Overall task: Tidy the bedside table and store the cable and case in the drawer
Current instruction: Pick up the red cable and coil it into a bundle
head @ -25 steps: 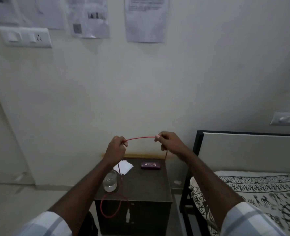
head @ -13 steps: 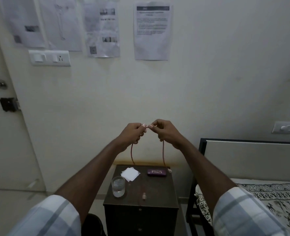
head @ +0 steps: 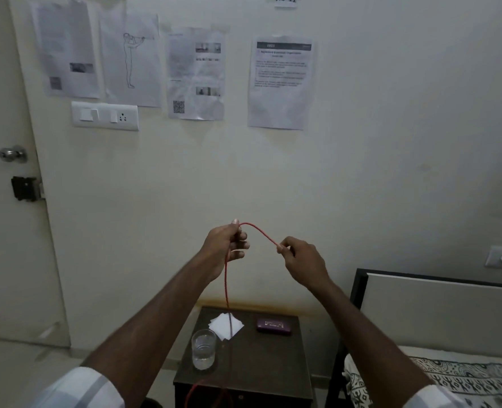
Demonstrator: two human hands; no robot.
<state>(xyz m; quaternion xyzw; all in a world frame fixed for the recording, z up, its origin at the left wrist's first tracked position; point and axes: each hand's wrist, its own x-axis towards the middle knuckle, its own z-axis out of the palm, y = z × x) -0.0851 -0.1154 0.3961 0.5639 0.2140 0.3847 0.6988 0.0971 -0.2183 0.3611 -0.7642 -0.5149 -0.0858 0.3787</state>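
Note:
Both hands are raised above the dark bedside table (head: 261, 363). My left hand (head: 224, 241) is closed around a thin red cable (head: 260, 231); from it the cable arcs right to my right hand (head: 301, 259), which pinches it between thumb and fingertip. Below my left hand the cable hangs straight down and loops past the table's front edge. A small purple case (head: 274, 325) lies at the back of the tabletop. No drawer front is clearly visible at the bottom edge.
On the tabletop stand a glass of water (head: 203, 348) at the left and a white folded paper (head: 225, 325) behind it. A bed with a dark frame (head: 358, 293) and patterned sheet is to the right. A door is at the left.
My hands met half a second ago and have now drawn apart, the right moving right and down along the cable. The camera has tilted upward, showing more of the wall.

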